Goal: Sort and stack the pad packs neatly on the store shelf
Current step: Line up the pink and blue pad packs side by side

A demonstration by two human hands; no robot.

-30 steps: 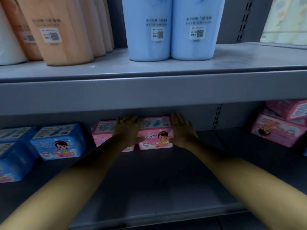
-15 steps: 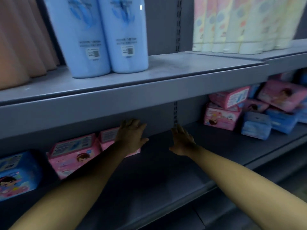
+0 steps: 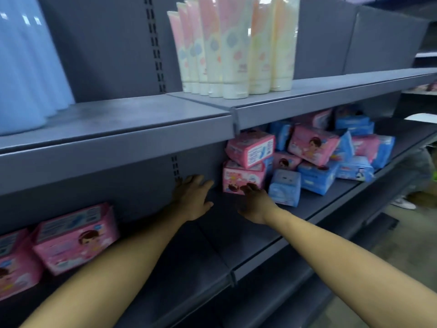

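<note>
— Hands?
— Left hand (image 3: 192, 197) and right hand (image 3: 256, 202) both released, fingers straight, holding nothing.
— The packs?
— Jumbled pile (image 3: 314, 155) on the shelf (image 3: 236, 245), right hand at the lowest pink pack (image 3: 238, 179).

The shelf (image 3: 132, 138) looks like matt grey painted metal; the pink pad packs (image 3: 250, 150) wear glossy, probably plastic, film wrap.

Grey metal store shelving (image 3: 132, 147), slotted uprights (image 3: 155, 43) on the back panel. Upper shelf carries pastel tubes (image 3: 233, 50) right of centre and blurred blue bottles (image 3: 26, 67) at far left. Dim light; pale floor (image 3: 406, 245) at lower right.
</note>
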